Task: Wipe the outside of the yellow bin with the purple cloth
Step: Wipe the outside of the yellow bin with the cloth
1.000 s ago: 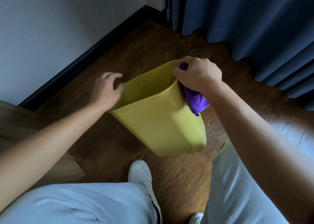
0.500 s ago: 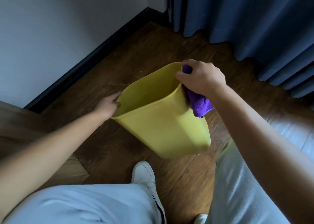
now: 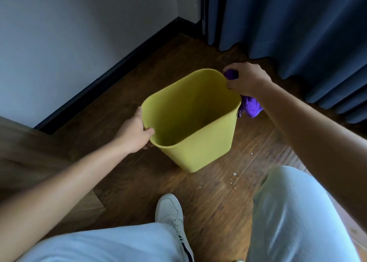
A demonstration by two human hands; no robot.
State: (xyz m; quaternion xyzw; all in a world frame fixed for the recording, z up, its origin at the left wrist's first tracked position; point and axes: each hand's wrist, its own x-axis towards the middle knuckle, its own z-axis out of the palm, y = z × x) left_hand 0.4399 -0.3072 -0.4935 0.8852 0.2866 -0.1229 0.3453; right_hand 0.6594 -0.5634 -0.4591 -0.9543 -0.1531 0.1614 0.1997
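The yellow bin (image 3: 200, 152) stands nearly upright on the wooden floor, its open mouth facing me. My left hand (image 3: 133, 131) grips its near left rim, thumb hooked inside, fingers outside. My right hand (image 3: 245, 78) holds the purple cloth (image 3: 250, 107) bunched against the outside of the bin's far right corner; a bit of cloth shows above my fingers and more hangs below my wrist. The bin's far outer walls are hidden from me.
A white wall with dark skirting (image 3: 111, 76) runs behind the bin at the left. Blue curtains (image 3: 297, 23) hang at the back right. A wooden furniture edge (image 3: 29, 158) lies left. My white shoe (image 3: 170, 212) and my knees are near. Small white crumbs (image 3: 235, 174) dot the floor.
The bin has tipped from leaning toward me to nearly upright. My left hand moved from beside the rim to gripping it. My right hand stays at the far right corner with the cloth.
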